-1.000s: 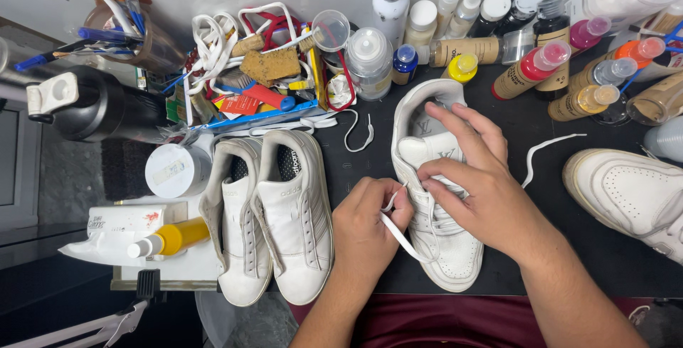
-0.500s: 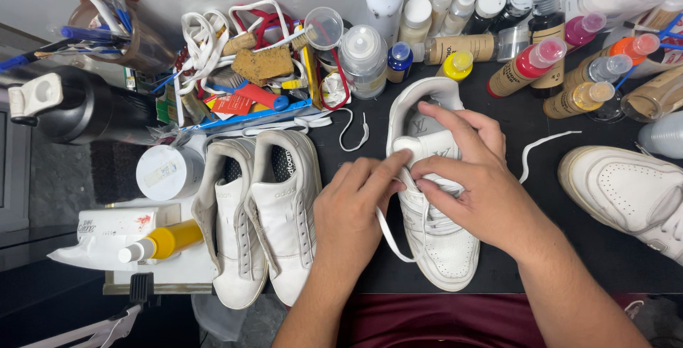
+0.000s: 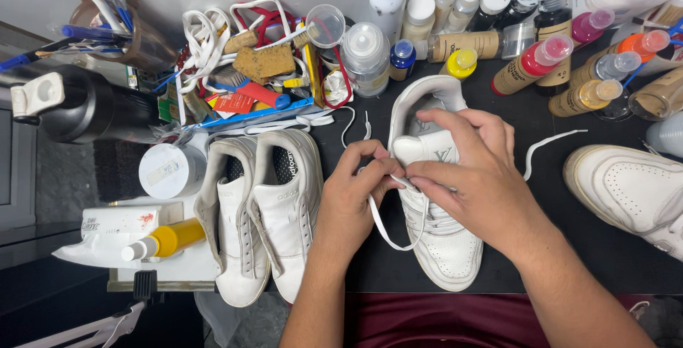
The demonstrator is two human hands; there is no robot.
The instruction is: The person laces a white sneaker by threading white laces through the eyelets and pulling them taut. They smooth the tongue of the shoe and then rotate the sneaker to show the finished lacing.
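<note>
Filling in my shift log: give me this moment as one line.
left hand: pinching flat white lace | right hand: on white leather sneaker, pinching lace | beside: laceless white sneaker pair

The sneaker (image 3: 437,248) under your hands is white, with a white lace (image 3: 388,230) looping off it. On the black desk (image 3: 569,262), a white pair (image 3: 263,213) lies toward the left edge, beside a yellow bottle (image 3: 174,238). Another white shoe (image 3: 626,191), dotted with perforations, sits at the right edge. Near the back edge stand a red-bodied bottle (image 3: 537,63), a pink-capped bottle (image 3: 590,26) and a blue-capped one (image 3: 403,56).
</note>
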